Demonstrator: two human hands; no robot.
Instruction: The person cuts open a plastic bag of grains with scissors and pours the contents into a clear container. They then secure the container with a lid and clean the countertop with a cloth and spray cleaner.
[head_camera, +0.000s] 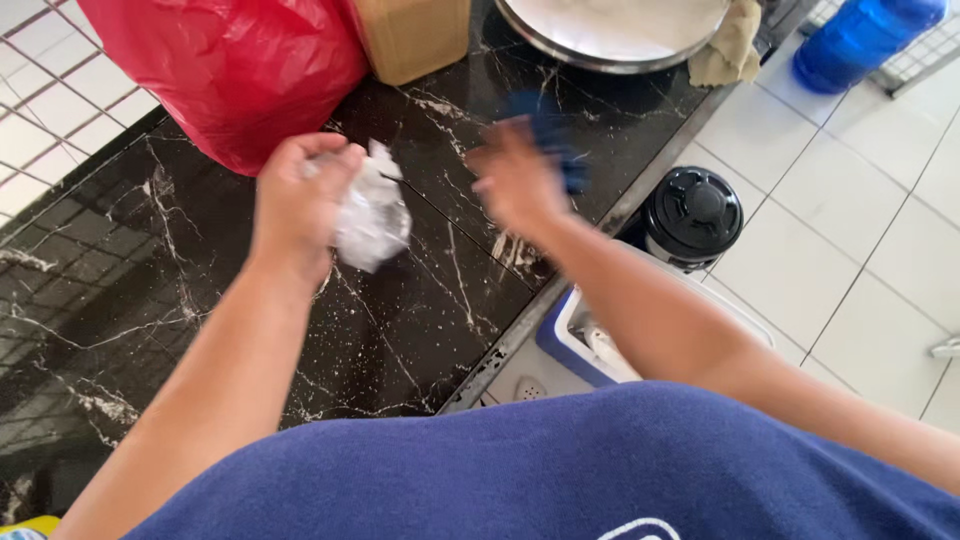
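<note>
Left hand (300, 200) fingers clenched on crumpled plastic wrap (372, 215) mid-table (400, 340); right hand (520, 185) blurred, fingers spread at blue thing (555, 140); wrap not yet binned.

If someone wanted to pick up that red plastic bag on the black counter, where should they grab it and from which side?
Probably the red bag is best gripped at its loose lower bulge, where the thin plastic wrinkles and would bunch easily. Come from the front, the near side: the tan box crowds its right, and its top is out of view. The left hand is nearest but is closed on a crumpled clear bag.
</note>
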